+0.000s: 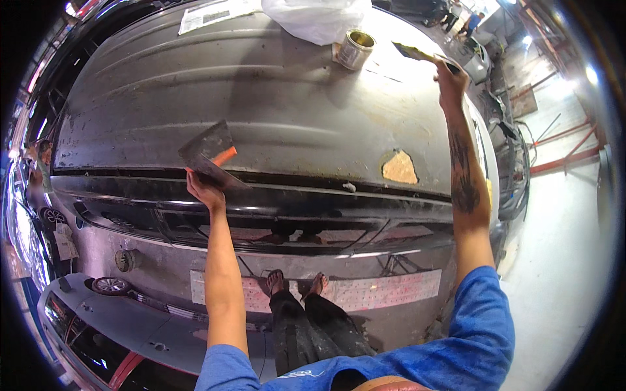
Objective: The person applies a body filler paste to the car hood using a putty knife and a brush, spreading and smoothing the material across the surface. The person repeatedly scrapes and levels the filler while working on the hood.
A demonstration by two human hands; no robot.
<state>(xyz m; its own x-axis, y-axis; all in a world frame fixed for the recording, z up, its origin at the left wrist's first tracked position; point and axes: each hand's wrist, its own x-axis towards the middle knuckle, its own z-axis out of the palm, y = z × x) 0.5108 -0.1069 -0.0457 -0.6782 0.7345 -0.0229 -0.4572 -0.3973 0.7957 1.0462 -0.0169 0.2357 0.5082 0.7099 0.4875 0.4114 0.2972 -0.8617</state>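
Note:
My left hand (pixel 205 190) grips a dark, flat putty board (pixel 207 144) over the near edge of the vehicle roof. A streak of bright orange putty (pixel 225 155) sits on it. At the far right, over the roof, my right hand (pixel 451 79) is closed round a putty knife (pixel 415 52), its blade pointing left. The dull grey roof (pixel 293 111) stretches out below both hands, marked with scuffs and smears. Left of the right hand stands an open metal can (pixel 356 49). An irregular tan patch or piece (pixel 399 168) shows near the roof's near edge.
A white plastic bag (pixel 316 18) and a printed sheet (pixel 212 15) lie on the roof's far part. My bare feet stand on a pink-stained plank (pixel 385 292). Behind it are a grey car (pixel 166 335) and a bucket (pixel 128 260). People (pixel 464 23) are far off, upper right.

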